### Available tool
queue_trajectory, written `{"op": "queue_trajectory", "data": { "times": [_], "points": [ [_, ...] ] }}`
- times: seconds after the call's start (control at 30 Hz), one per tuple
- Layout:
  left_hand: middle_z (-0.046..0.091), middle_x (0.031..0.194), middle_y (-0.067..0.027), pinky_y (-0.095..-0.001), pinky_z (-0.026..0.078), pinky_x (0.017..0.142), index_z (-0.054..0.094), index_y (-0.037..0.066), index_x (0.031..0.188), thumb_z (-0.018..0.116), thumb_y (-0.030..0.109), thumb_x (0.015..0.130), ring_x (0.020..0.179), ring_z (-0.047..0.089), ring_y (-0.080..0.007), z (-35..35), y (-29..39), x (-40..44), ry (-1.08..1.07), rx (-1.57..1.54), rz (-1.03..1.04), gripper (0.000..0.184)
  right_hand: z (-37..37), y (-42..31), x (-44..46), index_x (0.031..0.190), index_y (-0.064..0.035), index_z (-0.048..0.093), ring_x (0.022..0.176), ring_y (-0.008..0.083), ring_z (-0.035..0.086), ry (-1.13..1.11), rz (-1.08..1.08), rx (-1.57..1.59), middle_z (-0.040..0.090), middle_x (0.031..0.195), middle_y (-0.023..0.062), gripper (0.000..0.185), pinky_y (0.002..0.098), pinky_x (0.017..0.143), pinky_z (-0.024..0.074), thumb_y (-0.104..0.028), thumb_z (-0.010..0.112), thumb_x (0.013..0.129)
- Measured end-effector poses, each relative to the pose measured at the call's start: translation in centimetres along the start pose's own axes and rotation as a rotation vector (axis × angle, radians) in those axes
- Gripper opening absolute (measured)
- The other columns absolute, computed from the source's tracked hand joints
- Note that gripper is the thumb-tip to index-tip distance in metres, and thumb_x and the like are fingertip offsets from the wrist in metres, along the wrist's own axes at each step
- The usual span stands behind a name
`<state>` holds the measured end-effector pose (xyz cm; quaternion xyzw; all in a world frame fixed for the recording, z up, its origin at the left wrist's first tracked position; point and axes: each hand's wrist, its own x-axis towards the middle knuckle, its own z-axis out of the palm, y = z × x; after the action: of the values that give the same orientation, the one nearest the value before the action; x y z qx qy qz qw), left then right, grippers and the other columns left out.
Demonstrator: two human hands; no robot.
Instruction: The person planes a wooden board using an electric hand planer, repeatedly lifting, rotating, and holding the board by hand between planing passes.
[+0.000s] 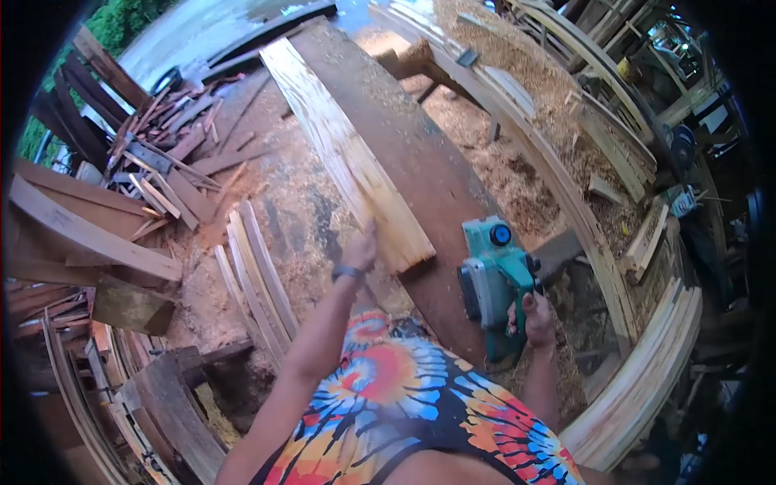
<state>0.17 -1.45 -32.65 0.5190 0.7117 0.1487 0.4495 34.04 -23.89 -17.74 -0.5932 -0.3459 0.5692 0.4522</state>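
Centre: left hand [360,249] touching plank [339,153], finger closure unclear. Lower right: right hand [540,325] clasping planer [489,263]. I'm fearing plank slipping if steadied one-handed.

You wear a tie-dye tank top [396,373] printed with round bursts: one red at its centre with pale, bluish-white rays, another on your right side with blue and white streaks. Orange, yellow and red patches fill the spaces between, broken by jagged black shapes. A dark band edges the scooped neckline. Your left wrist carries a dark wristband [347,272]; both arms are bare, without sleeves.
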Motion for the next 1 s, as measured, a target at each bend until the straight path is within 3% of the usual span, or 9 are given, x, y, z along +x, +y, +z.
{"op": "queue_trajectory", "data": {
  "times": [0.1, 0.23, 0.43, 0.7, 0.73, 0.83, 0.9, 0.97, 1.0],
  "points": [
    [0.070, 0.075, -0.0248, -0.0445, 0.056, 0.076, 0.070, -0.012, 0.095, 0.048, 0.081, 0.086, 0.071, 0.072, -0.0357, -2.1, 1.0, 1.4, 0.022, -0.093, -0.110, 0.096, -0.2, 0.0, -0.3, 0.130, -0.0013, 0.053, 0.055, 0.0134, 0.055, -0.022, 0.029, -0.002, 0.058, 0.073, 0.0048, 0.075, 0.0284, 0.054, 0.0469, -0.066, 0.058, 0.092],
    [0.070, 0.069, -0.0218, -0.0438, 0.056, 0.071, 0.071, -0.012, 0.086, 0.065, 0.084, 0.070, 0.066, 0.072, -0.0316, -6.1, 2.0, 4.8, 0.117, -0.041, -0.153, 0.097, -0.3, -0.7, -0.1, 0.137, -0.0009, 0.050, 0.055, 0.0125, 0.054, -0.069, 0.103, 0.060, 0.057, 0.073, 0.0047, 0.078, 0.0281, 0.054, 0.0459, -0.065, 0.056, 0.094],
    [0.073, 0.080, -0.0232, -0.0435, 0.055, 0.078, 0.072, -0.011, 0.084, 0.063, 0.086, 0.071, 0.079, 0.073, -0.0339, -10.6, 4.2, 10.1, 0.302, -0.030, -0.148, 0.098, 2.6, -1.4, -0.7, 0.132, -0.0007, 0.054, 0.053, 0.0108, 0.051, 0.033, 0.079, -0.090, 0.053, 0.068, 0.0023, 0.074, 0.0268, 0.050, 0.0425, -0.065, 0.051, 0.096],
    [0.073, 0.099, -0.0212, -0.0385, 0.057, 0.056, 0.069, -0.015, 0.104, 0.069, 0.083, 0.069, 0.069, 0.073, -0.0265, -13.9, 4.5, 16.5, 0.314, -0.142, -0.235, 0.104, 8.5, -3.7, -3.3, 0.118, 0.0004, 0.057, 0.052, 0.0081, 0.050, -0.013, 0.112, -0.087, 0.054, 0.065, 0.0006, 0.079, 0.0245, 0.047, 0.0397, -0.071, 0.062, 0.085],
    [0.067, 0.074, -0.0138, -0.0380, 0.055, 0.049, 0.068, -0.006, 0.082, 0.062, 0.082, 0.077, 0.053, 0.064, -0.0257, -12.9, 3.4, 17.6, 0.378, -0.277, -0.193, 0.089, 9.2, -3.4, -3.1, 0.118, 0.0005, 0.057, 0.052, 0.0079, 0.050, -0.033, 0.134, -0.075, 0.054, 0.065, 0.0002, 0.079, 0.0241, 0.047, 0.0395, -0.070, 0.064, 0.084],
    [0.057, 0.062, -0.0075, -0.0401, 0.053, 0.048, 0.062, 0.004, 0.073, 0.056, 0.071, 0.090, 0.047, 0.055, -0.0246, -10.2, -1.1, 18.0, 0.196, -1.077, -0.320, 0.070, 11.4, -2.3, -2.2, 0.116, 0.0002, 0.058, 0.052, 0.0072, 0.050, -0.079, 0.200, -0.050, 0.055, 0.066, -0.0003, 0.078, 0.0225, 0.046, 0.0392, -0.069, 0.068, 0.082],
    [0.047, 0.057, -0.0033, -0.0418, 0.050, 0.049, 0.057, 0.012, 0.071, 0.052, 0.058, 0.098, 0.047, 0.050, -0.0232, -7.3, -6.3, 16.9, 0.025, -0.962, -0.253, 0.054, 12.4, -2.1, -1.5, 0.115, 0.0008, 0.057, 0.052, 0.0083, 0.051, -0.124, 0.253, -0.107, 0.057, 0.067, 0.0010, 0.084, 0.0229, 0.046, 0.0407, -0.073, 0.070, 0.077],
    [0.057, 0.058, -0.0054, -0.0381, 0.047, 0.050, 0.064, 0.009, 0.070, 0.056, 0.055, 0.096, 0.054, 0.059, -0.0196, -1.6, -13.6, 15.4, -0.082, -0.685, -0.184, 0.054, 13.4, -1.7, -0.7, 0.110, 0.0018, 0.058, 0.063, 0.0152, 0.059, -0.171, 0.160, -0.252, 0.062, 0.072, 0.0071, 0.078, 0.0303, 0.056, 0.0464, -0.071, 0.066, 0.082],
    [0.064, 0.065, -0.0089, -0.0373, 0.047, 0.051, 0.065, 0.007, 0.070, 0.060, 0.043, 0.093, 0.057, 0.062, -0.0186, 0.4, -15.9, 13.3, -0.226, -0.621, -0.177, 0.043, 13.7, -1.5, -0.5, 0.108, 0.0023, 0.059, 0.068, 0.0186, 0.063, -0.193, 0.117, -0.324, 0.064, 0.075, 0.0102, 0.076, 0.0340, 0.061, 0.0493, -0.070, 0.065, 0.085]
  ]
}}
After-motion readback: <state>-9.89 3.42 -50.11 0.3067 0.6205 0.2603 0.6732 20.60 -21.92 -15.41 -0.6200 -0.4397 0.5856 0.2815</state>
